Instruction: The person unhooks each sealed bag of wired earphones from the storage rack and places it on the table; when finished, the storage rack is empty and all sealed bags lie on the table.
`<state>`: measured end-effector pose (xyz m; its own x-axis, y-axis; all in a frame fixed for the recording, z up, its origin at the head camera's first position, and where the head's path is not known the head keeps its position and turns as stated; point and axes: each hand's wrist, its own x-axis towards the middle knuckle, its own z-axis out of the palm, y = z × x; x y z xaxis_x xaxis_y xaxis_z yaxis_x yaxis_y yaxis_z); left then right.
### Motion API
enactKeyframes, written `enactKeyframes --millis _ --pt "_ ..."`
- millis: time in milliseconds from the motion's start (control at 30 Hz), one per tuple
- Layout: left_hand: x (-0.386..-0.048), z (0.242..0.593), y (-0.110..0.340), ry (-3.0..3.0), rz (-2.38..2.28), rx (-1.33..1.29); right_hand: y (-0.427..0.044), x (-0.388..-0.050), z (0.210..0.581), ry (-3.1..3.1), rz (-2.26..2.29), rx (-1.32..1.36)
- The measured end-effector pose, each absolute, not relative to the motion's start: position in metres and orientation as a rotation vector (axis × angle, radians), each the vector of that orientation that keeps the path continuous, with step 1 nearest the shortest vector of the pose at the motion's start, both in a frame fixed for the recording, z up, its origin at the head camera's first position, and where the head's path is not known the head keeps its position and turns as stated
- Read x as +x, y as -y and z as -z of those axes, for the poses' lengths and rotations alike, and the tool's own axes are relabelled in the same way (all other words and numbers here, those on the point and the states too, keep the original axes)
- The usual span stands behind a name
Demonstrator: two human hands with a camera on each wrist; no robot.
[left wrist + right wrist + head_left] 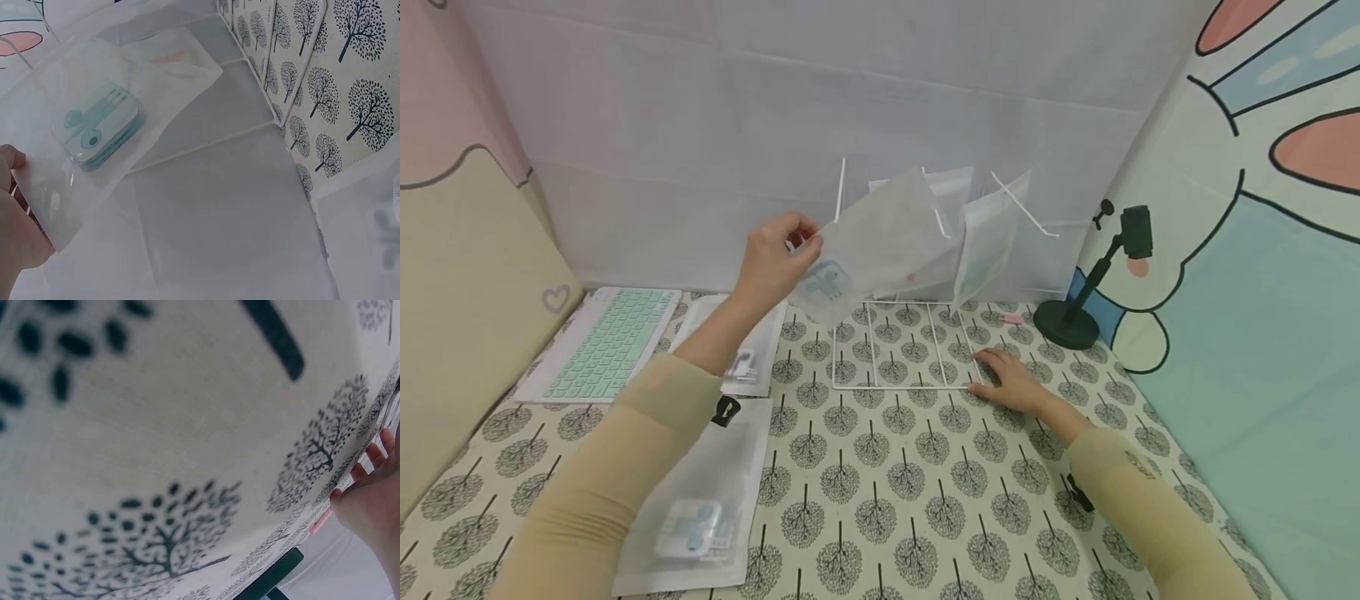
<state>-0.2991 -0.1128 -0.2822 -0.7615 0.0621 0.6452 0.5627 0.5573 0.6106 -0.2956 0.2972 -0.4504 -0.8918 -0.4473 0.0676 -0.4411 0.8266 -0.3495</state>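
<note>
My left hand (775, 257) pinches the lower left edge of a translucent bag (891, 225), held tilted at the left side of a white wire rack (906, 387). A pale blue earphone case (824, 282) shows through its lower left part. In the left wrist view, the left hand (22, 231) grips the bag's edge beside the case (103, 125). Two more bags, one at the right (992, 237) and one behind (951, 187), stand among the rack's prongs. My right hand (1009, 382), fingers spread, touches the rack's right front corner; the right wrist view shows this hand (375, 500) low over the cloth.
At the left lie a white keyboard with green keys (613, 342) and two more bags, one farther back (760, 333) and one in front (730, 467). A black stand (1067, 323) is at the right rear, near a small pink item (1012, 318). A wall sheet hangs behind.
</note>
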Motion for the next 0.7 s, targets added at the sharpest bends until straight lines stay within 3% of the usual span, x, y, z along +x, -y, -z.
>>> enactKeyframes --millis 700 --pt "-0.279 0.272 0.123 2.210 1.093 -0.589 -0.296 -0.293 0.448 -2.980 0.559 -0.741"
